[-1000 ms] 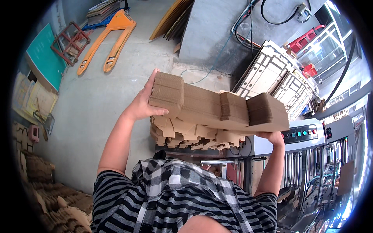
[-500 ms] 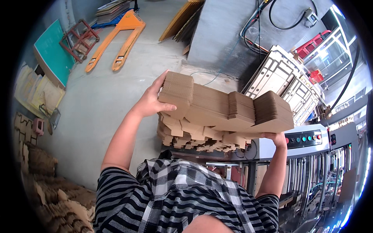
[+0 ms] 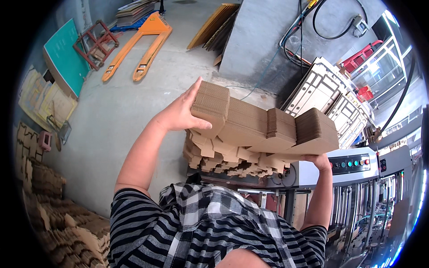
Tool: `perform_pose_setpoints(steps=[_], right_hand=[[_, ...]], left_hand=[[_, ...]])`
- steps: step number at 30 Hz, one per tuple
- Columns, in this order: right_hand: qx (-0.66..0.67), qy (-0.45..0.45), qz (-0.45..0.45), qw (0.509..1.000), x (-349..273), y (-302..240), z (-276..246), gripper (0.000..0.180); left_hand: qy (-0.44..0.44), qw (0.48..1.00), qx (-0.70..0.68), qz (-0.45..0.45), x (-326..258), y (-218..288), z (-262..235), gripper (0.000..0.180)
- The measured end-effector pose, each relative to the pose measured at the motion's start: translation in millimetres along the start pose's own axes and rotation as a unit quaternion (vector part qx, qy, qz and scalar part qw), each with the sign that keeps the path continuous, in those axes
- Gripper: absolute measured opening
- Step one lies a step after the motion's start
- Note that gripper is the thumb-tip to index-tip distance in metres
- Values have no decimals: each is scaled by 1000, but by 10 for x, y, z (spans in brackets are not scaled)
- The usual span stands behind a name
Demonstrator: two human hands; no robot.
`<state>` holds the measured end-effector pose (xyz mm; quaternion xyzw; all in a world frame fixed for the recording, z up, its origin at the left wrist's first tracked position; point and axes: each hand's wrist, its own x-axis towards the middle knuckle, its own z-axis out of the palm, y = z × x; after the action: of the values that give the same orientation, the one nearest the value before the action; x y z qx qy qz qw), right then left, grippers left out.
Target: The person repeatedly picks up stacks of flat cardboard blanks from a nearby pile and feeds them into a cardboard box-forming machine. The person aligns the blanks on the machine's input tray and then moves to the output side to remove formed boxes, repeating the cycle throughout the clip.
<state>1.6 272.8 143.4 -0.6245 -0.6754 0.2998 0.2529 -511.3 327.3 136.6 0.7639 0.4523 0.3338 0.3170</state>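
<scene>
A thick bundle of flat die-cut cardboard blanks spans the space between my two hands, its edges facing up. My left hand is wrapped round the bundle's left end, thumb on the near face and fingers along the far side. At the lower right corner my right hand grips from beneath, its fingers mostly hidden by the cardboard. Below the bundle stands a larger stack of brown cardboard blanks with jagged, notched edges. I cannot tell whether the bundle touches that stack.
At the right is a machine with a button panel. Wooden die boards lean beyond it. An orange pallet jack stands far left, near a green board. More cardboard piles lie at lower left.
The left end of the bundle has shifted slightly right in the picture, my left hand with it. Both hands keep their grip. The whole view has shifted a little.
</scene>
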Motion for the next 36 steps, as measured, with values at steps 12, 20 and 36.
perform_pose_setpoints(steps=[12, 20, 36], right_hand=[[-4, -7, -29, 1000, 9, -16, -7, 52], [-88, -37, -3, 995, 20, -64, -17, 55], [-94, -36, 32, 994, 18, -223, 5, 63]], left_hand=[[58, 923, 360, 122, -39, 463, 128, 78], [52, 908, 395, 127, -34, 521, 101, 90], [-57, 894, 445, 2, 210, 778, 170, 104]])
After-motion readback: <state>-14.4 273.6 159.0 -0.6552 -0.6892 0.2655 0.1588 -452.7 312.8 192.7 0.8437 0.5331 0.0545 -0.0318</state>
